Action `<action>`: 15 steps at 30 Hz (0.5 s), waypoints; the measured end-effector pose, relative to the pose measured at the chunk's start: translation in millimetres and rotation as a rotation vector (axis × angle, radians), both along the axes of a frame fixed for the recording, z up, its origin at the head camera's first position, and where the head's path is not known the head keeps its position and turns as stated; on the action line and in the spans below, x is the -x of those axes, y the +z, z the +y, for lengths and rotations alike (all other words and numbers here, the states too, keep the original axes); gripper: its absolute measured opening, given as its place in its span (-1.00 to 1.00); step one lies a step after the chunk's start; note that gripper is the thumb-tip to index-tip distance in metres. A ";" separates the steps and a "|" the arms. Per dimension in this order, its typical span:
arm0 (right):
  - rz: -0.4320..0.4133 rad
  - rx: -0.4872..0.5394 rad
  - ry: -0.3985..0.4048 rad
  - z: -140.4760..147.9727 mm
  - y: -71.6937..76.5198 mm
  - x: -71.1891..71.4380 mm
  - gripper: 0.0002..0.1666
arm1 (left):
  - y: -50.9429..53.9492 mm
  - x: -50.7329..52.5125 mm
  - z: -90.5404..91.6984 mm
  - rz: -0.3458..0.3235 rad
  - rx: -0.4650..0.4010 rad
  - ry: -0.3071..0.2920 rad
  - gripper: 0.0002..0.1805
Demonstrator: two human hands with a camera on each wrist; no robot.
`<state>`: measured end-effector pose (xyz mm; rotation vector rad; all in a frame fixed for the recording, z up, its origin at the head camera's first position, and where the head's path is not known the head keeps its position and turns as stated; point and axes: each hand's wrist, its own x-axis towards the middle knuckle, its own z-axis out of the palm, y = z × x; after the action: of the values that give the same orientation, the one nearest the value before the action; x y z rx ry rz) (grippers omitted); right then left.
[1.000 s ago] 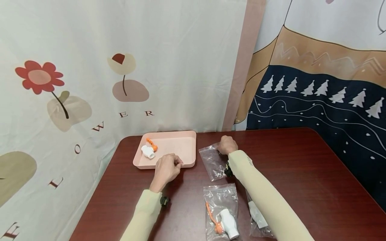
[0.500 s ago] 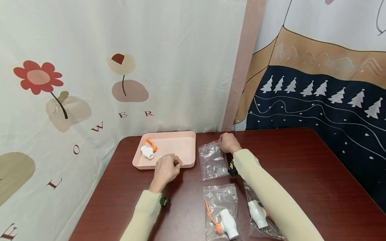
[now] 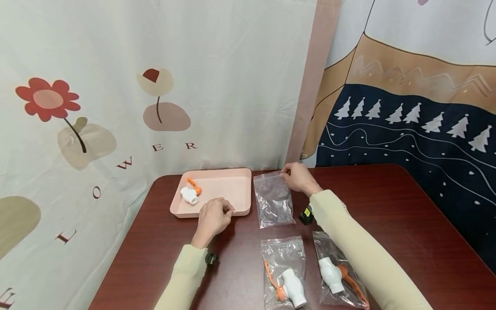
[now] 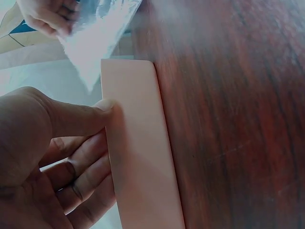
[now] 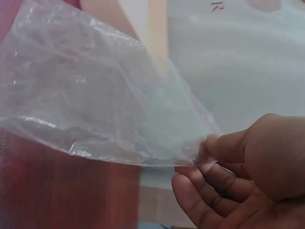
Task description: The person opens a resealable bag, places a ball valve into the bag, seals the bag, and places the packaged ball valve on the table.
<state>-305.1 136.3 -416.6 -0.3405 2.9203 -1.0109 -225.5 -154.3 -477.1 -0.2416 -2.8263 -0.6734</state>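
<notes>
My left hand (image 3: 214,217) pinches the front wall of the pink tray (image 3: 228,187); in the left wrist view its thumb lies on the rim and the fingers stand behind the wall (image 4: 138,143). In the tray's left part lies a white plastic ball valve (image 3: 189,196) with an orange lever handle. To the tray's right, my right hand (image 3: 300,176) pinches the upper right corner of a clear zip bag (image 3: 273,200) between thumb and fingers. No valve shows inside that bag (image 5: 86,90) in the right wrist view.
Two clear bags lie nearer me on the dark red table (image 3: 155,258). The left one (image 3: 284,247) and the right one (image 3: 324,243) each hold a white valve with an orange handle. A printed curtain (image 3: 232,86) hangs behind the table's far edge.
My right hand has moved slightly back and right, drawing the clear bag farther from me and straightening it. The right sleeve now uncovers more of the right-hand valve bag. My left hand stays put.
</notes>
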 end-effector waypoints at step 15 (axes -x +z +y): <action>0.060 0.158 -0.008 17.2 28.5 -39.2 -0.82 | 2.1 0.6 0.9 -0.040 0.002 0.004 -0.89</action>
<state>-265.9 153.4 -388.1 -0.3711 2.9027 -1.2585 -226.1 -153.4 -475.0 -0.2260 -2.8647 -0.6818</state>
